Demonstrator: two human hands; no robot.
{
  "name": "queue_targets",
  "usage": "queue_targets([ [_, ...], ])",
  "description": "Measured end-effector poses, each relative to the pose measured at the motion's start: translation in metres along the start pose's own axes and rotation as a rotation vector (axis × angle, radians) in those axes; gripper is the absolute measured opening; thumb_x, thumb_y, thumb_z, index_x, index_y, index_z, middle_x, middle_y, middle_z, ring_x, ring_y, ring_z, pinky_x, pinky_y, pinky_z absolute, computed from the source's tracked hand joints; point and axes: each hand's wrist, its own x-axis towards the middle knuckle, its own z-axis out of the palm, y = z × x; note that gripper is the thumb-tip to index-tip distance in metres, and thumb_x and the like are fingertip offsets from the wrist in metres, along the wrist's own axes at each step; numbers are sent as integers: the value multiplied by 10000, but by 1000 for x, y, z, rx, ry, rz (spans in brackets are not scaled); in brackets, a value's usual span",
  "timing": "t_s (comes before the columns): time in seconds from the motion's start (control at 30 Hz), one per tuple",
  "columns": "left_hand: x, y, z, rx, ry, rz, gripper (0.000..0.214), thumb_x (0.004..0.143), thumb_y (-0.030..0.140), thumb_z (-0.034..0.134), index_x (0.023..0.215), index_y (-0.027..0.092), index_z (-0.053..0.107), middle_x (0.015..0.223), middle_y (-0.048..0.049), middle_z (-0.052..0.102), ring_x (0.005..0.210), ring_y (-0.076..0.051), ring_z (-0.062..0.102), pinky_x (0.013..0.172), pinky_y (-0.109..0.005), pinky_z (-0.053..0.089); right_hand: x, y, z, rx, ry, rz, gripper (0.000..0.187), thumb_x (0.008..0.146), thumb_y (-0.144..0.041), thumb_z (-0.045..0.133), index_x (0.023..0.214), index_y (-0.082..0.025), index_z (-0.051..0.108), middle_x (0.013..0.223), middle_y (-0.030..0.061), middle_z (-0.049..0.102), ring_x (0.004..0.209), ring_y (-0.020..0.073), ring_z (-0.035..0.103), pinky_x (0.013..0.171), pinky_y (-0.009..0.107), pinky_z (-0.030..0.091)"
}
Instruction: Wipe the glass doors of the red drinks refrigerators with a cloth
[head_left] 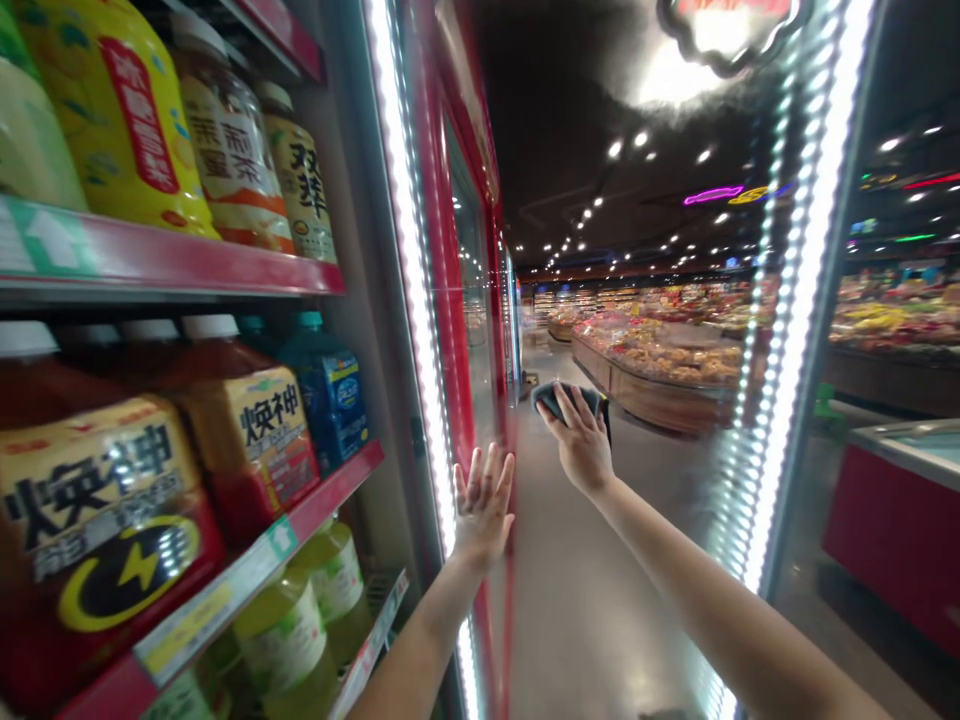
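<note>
My left hand [484, 500] is open, fingers spread and lying flat against the red frame [450, 330] of the drinks cooler beside its lit strip. My right hand [583, 445] is stretched forward and presses a dark folded cloth [556, 398] against the glass of the open cooler door [675, 560]. Fingers lie over the cloth's top. Through the glass the shop floor shows.
Cooler shelves on the left hold large bottles: red drinks [247, 430], a blue bottle [334, 390], green ones [289, 640] below, yellow ones [120, 110] above. The door's lit edge [795, 320] stands at right. Beyond are produce counters [660, 370] and a red freezer [900, 520].
</note>
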Motion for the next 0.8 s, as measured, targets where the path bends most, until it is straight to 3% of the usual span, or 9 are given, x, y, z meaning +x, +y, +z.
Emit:
queue_targets([
  [0.07, -1, 1, 0, -11, 14, 4, 1174, 743, 286, 862, 1649, 240, 116, 1703, -163, 201, 1582, -379, 97, 1253, -672, 131, -6, 3, -6, -2, -58, -138, 675, 978, -96, 467, 1539, -466, 403, 1637, -8, 401, 1520, 276, 348, 1233, 581, 243],
  [0.13, -2, 0, -1, -10, 22, 6, 1200, 736, 288, 870, 1651, 237, 94, 1702, -165, 197, 1582, -378, 91, 1256, -667, 126, -7, 4, -9, -6, -73, -188, 664, 981, -105, 471, 1534, -467, 411, 1625, -11, 422, 1513, 263, 360, 1241, 565, 228],
  [0.3, -4, -10, -2, 41, 5, -34, 1255, 722, 346, 887, 1652, 235, 52, 1704, -168, 179, 1579, -385, 90, 1249, -662, 173, 14, -27, -7, -3, 26, -13, 632, 994, -131, 437, 1553, -422, 398, 1662, 29, 350, 1538, 305, 300, 1208, 619, 244],
  [0.4, -5, -14, -5, 88, 0, -52, 1256, 723, 374, 887, 1653, 254, 51, 1708, -154, 168, 1582, -368, 87, 1265, -634, 156, 17, -45, -6, 23, -23, -184, 583, 1017, -178, 443, 1541, -433, 417, 1648, 21, 385, 1524, 292, 319, 1195, 608, 258],
  [0.5, -10, -17, -7, 135, -3, -68, 1253, 730, 392, 878, 1654, 266, 41, 1714, -144, 131, 1585, -356, 63, 1276, -612, 135, 9, -38, -9, 23, -37, -362, 566, 1013, -172, 482, 1503, -455, 473, 1585, 9, 493, 1476, 261, 388, 1196, 551, 272],
  [0.6, -16, -20, -7, 145, -15, -82, 1253, 738, 407, 868, 1653, 271, 22, 1719, -131, 111, 1586, -347, 40, 1279, -601, 142, 11, -25, -10, -15, 118, -245, 549, 991, -156, 535, 1470, -423, 537, 1446, 60, 621, 1387, 276, 474, 1183, 541, 278],
  [0.7, -19, -22, -4, 130, -38, -86, 1255, 742, 415, 865, 1652, 269, 14, 1718, -128, 119, 1587, -339, 38, 1279, -589, 166, 23, -32, -6, -34, 216, -86, 523, 994, -164, 545, 1460, -399, 558, 1374, 93, 655, 1332, 298, 507, 1171, 595, 269],
  [0.8, -21, -20, -4, 128, -48, -93, 1252, 740, 410, 866, 1654, 255, 25, 1716, -138, 127, 1587, -338, 46, 1280, -584, 169, 26, -49, 2, 7, 143, -230, 512, 1001, -178, 549, 1446, -432, 554, 1435, 41, 623, 1380, 286, 474, 1191, 631, 248],
])
